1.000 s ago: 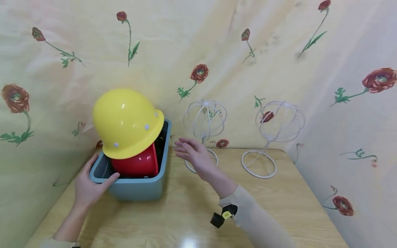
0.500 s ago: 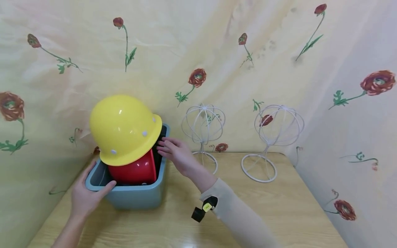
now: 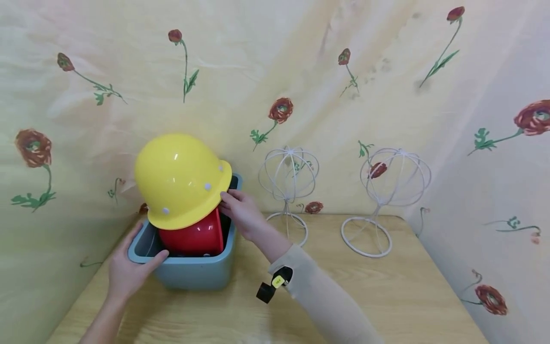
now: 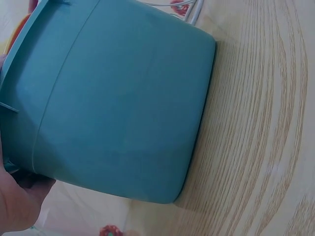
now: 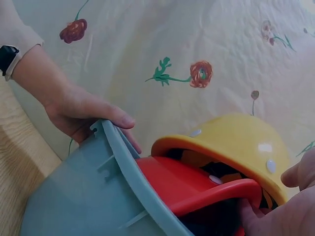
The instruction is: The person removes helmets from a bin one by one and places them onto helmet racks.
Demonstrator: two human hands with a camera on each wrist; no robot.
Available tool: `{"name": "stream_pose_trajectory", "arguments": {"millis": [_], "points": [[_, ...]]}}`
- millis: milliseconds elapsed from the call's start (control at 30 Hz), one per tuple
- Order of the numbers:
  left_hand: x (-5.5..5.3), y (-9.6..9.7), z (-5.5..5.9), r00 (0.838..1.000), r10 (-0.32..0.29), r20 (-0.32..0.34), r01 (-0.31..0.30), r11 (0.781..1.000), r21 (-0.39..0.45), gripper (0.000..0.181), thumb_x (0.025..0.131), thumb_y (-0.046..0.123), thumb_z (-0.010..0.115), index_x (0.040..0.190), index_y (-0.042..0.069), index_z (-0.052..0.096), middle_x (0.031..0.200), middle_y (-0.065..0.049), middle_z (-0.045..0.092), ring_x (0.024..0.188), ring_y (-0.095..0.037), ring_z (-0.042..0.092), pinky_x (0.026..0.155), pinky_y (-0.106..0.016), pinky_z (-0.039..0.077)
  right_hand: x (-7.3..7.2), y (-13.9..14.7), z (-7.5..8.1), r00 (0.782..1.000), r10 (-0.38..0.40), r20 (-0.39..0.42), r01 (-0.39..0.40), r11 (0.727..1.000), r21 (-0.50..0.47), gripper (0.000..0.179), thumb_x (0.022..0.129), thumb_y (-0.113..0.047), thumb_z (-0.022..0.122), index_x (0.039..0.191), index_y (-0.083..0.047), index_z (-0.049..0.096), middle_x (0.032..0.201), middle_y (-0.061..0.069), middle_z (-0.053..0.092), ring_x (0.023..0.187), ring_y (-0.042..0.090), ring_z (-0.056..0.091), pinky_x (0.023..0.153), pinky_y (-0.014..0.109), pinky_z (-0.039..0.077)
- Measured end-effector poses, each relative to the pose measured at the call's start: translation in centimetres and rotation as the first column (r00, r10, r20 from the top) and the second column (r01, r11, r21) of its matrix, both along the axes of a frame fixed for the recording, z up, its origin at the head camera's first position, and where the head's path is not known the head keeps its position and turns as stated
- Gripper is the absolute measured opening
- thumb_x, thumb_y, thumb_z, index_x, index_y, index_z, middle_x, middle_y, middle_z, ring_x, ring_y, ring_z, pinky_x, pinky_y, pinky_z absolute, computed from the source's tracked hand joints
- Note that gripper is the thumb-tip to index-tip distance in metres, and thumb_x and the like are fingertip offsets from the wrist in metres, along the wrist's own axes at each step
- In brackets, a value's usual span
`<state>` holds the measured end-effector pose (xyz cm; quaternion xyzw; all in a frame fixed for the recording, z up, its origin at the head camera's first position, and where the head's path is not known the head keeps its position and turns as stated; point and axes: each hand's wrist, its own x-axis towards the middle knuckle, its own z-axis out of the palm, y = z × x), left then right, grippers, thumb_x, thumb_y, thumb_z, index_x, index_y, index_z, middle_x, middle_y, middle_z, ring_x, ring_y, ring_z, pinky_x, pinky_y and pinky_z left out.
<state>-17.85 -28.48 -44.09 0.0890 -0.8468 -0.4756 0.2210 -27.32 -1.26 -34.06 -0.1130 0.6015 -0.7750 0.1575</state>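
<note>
A yellow hard hat lies tilted on top of a red hard hat in a blue-grey plastic bin. My left hand grips the bin's near-left corner, thumb over the rim; in the left wrist view the bin's outer wall fills much of the picture. At the yellow hat's right side, my right hand pinches the brim, thumb on top and fingers underneath, partly hidden. From the right wrist, the red hat's brim shows just below the yellow one, close to my fingers.
Two white wire head-shaped stands, one nearer the middle and one farther right, stand on the wooden table by the back wall. Flower-printed sheeting encloses the back and both sides.
My right hand has moved left from above the table to the yellow hard hat's brim and taken hold of it. The left hand stays on the bin's corner.
</note>
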Motion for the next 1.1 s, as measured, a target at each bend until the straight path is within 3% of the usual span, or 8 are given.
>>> {"name": "stream_pose_trajectory", "arguments": {"millis": [233, 367, 500, 733, 900, 1000, 1100], "points": [[-0.1, 0.0, 0.2, 1.000, -0.011, 0.002, 0.011, 1.000, 0.006, 0.098, 0.084, 0.026, 0.091, 0.166, 0.020, 0.039, 0.170, -0.013, 0.042, 0.154, -0.042, 0.037, 0.121, -0.074, 0.030, -1.7, -0.3, 0.1, 0.996, -0.059, 0.074, 0.062, 0.997, -0.050, 0.049, 0.110, -0.015, 0.057, 0.153, 0.004, 0.049, 0.150, 0.022, 0.061, 0.140, 0.031, 0.062, 0.124, 0.040, 0.042], [-0.1, 0.1, 0.3, 1.000, -0.012, -0.005, 0.012, 1.000, -0.002, 0.097, 0.084, 0.026, 0.090, 0.166, 0.019, 0.040, 0.169, -0.014, 0.043, 0.152, -0.043, 0.038, 0.120, -0.074, 0.033, -2.4, -0.2, 0.1, 0.997, -0.034, 0.076, 0.038, 0.997, -0.063, 0.044, 0.109, -0.012, 0.058, 0.148, 0.007, 0.055, 0.143, 0.023, 0.066, 0.116, 0.020, 0.071, 0.121, 0.041, 0.045], [-0.3, 0.2, 0.3, 1.000, -0.021, -0.003, 0.021, 1.000, -0.001, 0.097, 0.085, 0.026, 0.089, 0.167, 0.020, 0.038, 0.170, -0.014, 0.042, 0.152, -0.042, 0.038, 0.119, -0.074, 0.034, -2.8, 0.0, 0.7, 0.998, -0.021, 0.056, 0.023, 0.999, -0.023, 0.041, 0.108, -0.012, 0.060, 0.145, 0.005, 0.059, 0.139, 0.022, 0.069, 0.102, 0.012, 0.071, 0.118, 0.040, 0.050], [-0.1, 0.4, 0.0, 1.000, -0.009, -0.013, 0.009, 1.000, 0.007, 0.095, 0.084, 0.023, 0.090, 0.166, 0.018, 0.040, 0.169, -0.015, 0.044, 0.152, -0.042, 0.040, 0.120, -0.073, 0.033, -3.1, -0.3, 1.0, 0.997, -0.073, 0.027, 0.072, 0.997, 0.024, 0.036, 0.107, -0.010, 0.062, 0.139, 0.007, 0.064, 0.129, 0.020, 0.072, 0.092, 0.011, 0.071, 0.108, 0.041, 0.057], [-0.4, 0.6, -0.4, 1.000, -0.016, -0.021, 0.016, 1.000, 0.007, 0.094, 0.084, 0.024, 0.090, 0.165, 0.018, 0.042, 0.167, -0.015, 0.046, 0.150, -0.040, 0.041, 0.121, -0.070, 0.035, -2.9, -0.1, 1.5, 0.995, -0.104, -0.006, 0.104, 0.993, 0.057, 0.037, 0.108, -0.011, 0.061, 0.140, 0.007, 0.063, 0.133, 0.023, 0.070, 0.097, 0.015, 0.072, 0.108, 0.042, 0.057], [-0.3, 0.5, -0.3, 1.000, 0.005, 0.003, -0.005, 1.000, -0.006, 0.092, 0.086, 0.027, 0.089, 0.165, 0.023, 0.041, 0.167, -0.012, 0.047, 0.145, -0.034, 0.045, 0.119, -0.041, 0.046, -2.8, -0.5, 2.1, 0.997, -0.071, -0.014, 0.071, 0.995, 0.076, 0.040, 0.110, -0.014, 0.059, 0.145, 0.005, 0.059, 0.136, 0.024, 0.068, 0.108, 0.021, 0.074, 0.104, 0.040, 0.058], [-0.1, 0.4, -0.1, 0.999, 0.028, 0.019, -0.028, 0.999, -0.019, 0.091, 0.087, 0.028, 0.088, 0.165, 0.025, 0.041, 0.165, -0.010, 0.049, 0.139, -0.029, 0.047, 0.099, -0.009, 0.042, -2.6, -1.3, 2.8, 0.999, -0.032, 0.005, 0.032, 0.997, 0.073, 0.042, 0.111, -0.015, 0.056, 0.148, 0.004, 0.054, 0.136, 0.023, 0.068, 0.117, 0.029, 0.074, 0.099, 0.038, 0.061]]}}
